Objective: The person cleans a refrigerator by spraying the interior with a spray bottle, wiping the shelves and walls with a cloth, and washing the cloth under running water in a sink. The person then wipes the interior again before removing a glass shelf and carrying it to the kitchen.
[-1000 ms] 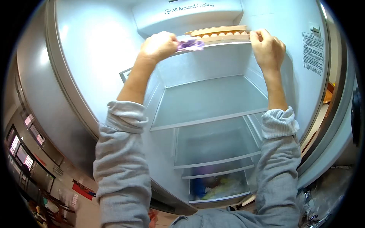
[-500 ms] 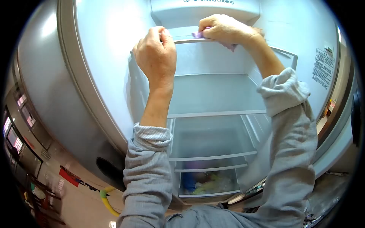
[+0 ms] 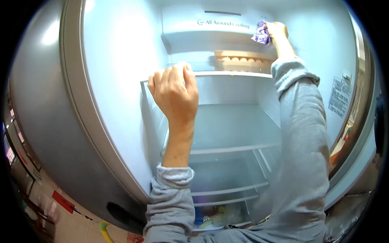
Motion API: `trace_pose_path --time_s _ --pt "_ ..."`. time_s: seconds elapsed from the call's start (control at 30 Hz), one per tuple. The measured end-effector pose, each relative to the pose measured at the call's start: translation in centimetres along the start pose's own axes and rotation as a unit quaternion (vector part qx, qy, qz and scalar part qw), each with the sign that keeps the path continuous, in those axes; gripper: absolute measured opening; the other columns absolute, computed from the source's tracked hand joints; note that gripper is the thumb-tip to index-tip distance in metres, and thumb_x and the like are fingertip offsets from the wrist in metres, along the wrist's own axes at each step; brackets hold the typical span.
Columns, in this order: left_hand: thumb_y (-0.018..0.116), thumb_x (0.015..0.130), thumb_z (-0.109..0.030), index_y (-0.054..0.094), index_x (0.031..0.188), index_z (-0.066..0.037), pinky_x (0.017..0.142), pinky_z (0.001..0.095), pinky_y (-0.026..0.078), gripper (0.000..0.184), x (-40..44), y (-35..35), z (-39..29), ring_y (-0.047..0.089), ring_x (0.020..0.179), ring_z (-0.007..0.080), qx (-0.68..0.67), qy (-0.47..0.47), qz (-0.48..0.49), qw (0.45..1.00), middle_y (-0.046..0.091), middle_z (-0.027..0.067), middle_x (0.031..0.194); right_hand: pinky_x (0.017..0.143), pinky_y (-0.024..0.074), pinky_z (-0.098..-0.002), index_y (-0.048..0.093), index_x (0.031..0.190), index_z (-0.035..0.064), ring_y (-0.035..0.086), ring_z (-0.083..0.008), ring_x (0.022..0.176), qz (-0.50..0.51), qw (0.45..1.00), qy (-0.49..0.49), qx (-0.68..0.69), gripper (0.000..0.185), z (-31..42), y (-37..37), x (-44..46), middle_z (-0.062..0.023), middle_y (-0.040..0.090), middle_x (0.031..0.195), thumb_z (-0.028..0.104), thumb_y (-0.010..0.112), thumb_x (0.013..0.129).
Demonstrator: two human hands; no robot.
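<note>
The purple cloth [image 3: 262, 33] is above the right part of the top shelf [image 3: 231, 74], bunched in the right hand [image 3: 278, 30], whose fingers are closed around it. A ruffled part sticks out beyond them, in front of or against the lettered panel [image 3: 182, 21] above the top shelf; contact there cannot be told. The cloth looks thin, light and soft, likely to fold under pressure rather than hold a shape. The middle of the bunch would be the sure place to hold it, with loose folds kept tucked in; whether it is damp, and so slippery, does not show.

The left hand [image 3: 175, 91] is at the left part of the top shelf's front edge, fingers curled and held close together. Its back faces the camera, so whether it grips the rim or only rests there cannot be told. The top shelf looks stiff and flat, probably smooth; its front rim offers a firm hold, best taken lightly in case the shelf slides.

On the right part of the top shelf, below the cloth, is a carton [image 3: 239, 54] with a row of eggs [image 3: 243, 60]. The eggs are fragile and the carton probably only moderately stiff, so it would be best supported from beneath at both ends, without squeezing.
</note>
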State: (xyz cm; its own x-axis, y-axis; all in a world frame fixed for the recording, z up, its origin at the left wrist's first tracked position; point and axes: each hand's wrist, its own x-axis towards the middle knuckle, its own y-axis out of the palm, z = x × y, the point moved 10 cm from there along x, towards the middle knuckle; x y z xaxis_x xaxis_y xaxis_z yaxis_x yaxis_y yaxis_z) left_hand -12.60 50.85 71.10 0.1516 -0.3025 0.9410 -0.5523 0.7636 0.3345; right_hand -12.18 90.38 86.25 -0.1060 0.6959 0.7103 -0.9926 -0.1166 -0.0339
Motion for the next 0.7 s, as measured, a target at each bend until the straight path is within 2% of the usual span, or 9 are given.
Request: trace_pose_path --time_s 0.1,0.13,0.23,0.37,0.43,0.5,0.53,0.63,0.7 --pt "0.055 0.081 -0.012 0.060 0.073 -0.009 0.074 0.0310 0.036 0.010 0.1 -0.1 -0.1 0.048 0.065 0.0167 0.011 0.017 -0.011 1.000 0.057 -0.0005 0.065 0.065 0.0508 -0.0270 0.066 0.090 0.0011 0.064 -0.0163 0.074 0.041 0.978 0.112 0.169 0.022 -1.1 4.1 0.1 -0.0117 0.066 0.088 0.019 0.063 0.078" --pt "0.055 0.080 -0.012 0.060 0.072 -0.009 0.074 0.0309 0.036 0.010 0.1 0.1 0.0 0.048 0.065 0.0165 0.009 0.016 -0.012 1.000 0.056 -0.0007 0.065 0.066 0.0510 -0.0289 0.065 0.093 -0.0006 0.064 -0.0168 0.076 0.043 0.996 0.060 0.049 0.023 -3.0 8.4 6.0 -0.0126 0.066 0.089 0.016 0.062 0.078" --pt "0.056 0.078 -0.011 0.059 0.072 -0.010 0.079 0.0320 0.035 0.007 -0.3 0.2 0.2 0.046 0.064 0.0156 0.000 0.017 -0.044 0.999 0.052 -0.0020 0.061 0.074 0.0494 -0.0330 0.061 0.103 -0.0019 0.063 -0.0217 0.082 0.109 0.956 0.018 -0.271 0.029 3.1 11.8 3.0 -0.0148 0.065 0.089 0.012 0.056 0.077" --pt "0.055 0.077 -0.012 0.061 0.076 -0.010 0.080 0.0324 0.034 0.006 -0.5 0.6 0.7 0.045 0.063 0.0148 -0.008 0.016 -0.049 0.999 0.050 -0.0023 0.060 0.087 0.0439 -0.0335 0.057 0.109 -0.0010 0.055 -0.0216 0.104 -0.207 0.899 -0.253 -0.290 0.035 14.0 13.8 -8.0 -0.0134 0.057 0.110 0.009 0.057 0.075" --pt "0.053 0.077 -0.011 0.061 0.082 -0.008 0.080 0.0323 0.034 0.009 -0.7 0.4 1.0 0.045 0.064 0.0148 -0.015 0.011 -0.034 0.999 0.050 -0.0017 0.061 0.088 0.0435 -0.0339 0.058 0.109 0.0035 0.054 -0.0228 0.106 -0.132 0.885 -0.374 -0.244 0.035 16.3 15.6 -10.3 -0.0125 0.055 0.114 0.007 0.057 0.074" --pt "0.050 0.078 -0.008 0.061 0.090 -0.005 0.081 0.0322 0.033 0.016 -0.5 0.5 1.3 0.045 0.065 0.0151 -0.032 0.001 -0.014 0.999 0.050 -0.0007 0.063 0.087 0.0440 -0.0346 0.060 0.106 0.0082 0.056 -0.0249 0.102 0.036 0.872 -0.442 -0.209 0.032 17.5 15.6 -10.7 -0.0119 0.058 0.109 0.005 0.057 0.074" --pt "0.049 0.078 -0.007 0.059 0.094 -0.004 0.082 0.0324 0.032 0.019 -0.4 0.4 1.2 0.045 0.066 0.0154 -0.038 0.012 -0.016 0.999 0.050 0.0000 0.065 0.083 0.0466 -0.0341 0.064 0.100 0.0125 0.060 -0.0278 0.093 0.132 0.860 -0.419 -0.259 0.028 17.1 15.9 -10.5 -0.0120 0.062 0.100 0.004 0.054 0.074" --pt "0.046 0.078 -0.004 0.055 0.103 -0.002 0.083 0.0329 0.031 0.027 -0.5 0.4 1.0 0.045 0.069 0.0163 -0.061 0.035 -0.011 0.997 0.052 0.0020 0.071 0.067 0.0517 -0.0319 0.067 0.092 0.0073 0.064 -0.0234 0.075 0.250 0.905 -0.316 -0.137 0.025 15.9 14.7 -9.9 -0.0126 0.066 0.086 0.003 0.055 0.071" --pt "0.045 0.077 -0.003 0.053 0.106 -0.001 0.084 0.0332 0.030 0.030 -0.6 0.4 1.1 0.045 0.071 0.0168 -0.077 0.041 0.001 0.996 0.053 0.0031 0.075 0.066 0.0518 -0.0314 0.067 0.093 0.0061 0.063 -0.0215 0.075 0.334 0.869 -0.340 -0.132 0.026 16.1 15.4 -12.6 -0.0127 0.066 0.085 0.004 0.054 0.070"
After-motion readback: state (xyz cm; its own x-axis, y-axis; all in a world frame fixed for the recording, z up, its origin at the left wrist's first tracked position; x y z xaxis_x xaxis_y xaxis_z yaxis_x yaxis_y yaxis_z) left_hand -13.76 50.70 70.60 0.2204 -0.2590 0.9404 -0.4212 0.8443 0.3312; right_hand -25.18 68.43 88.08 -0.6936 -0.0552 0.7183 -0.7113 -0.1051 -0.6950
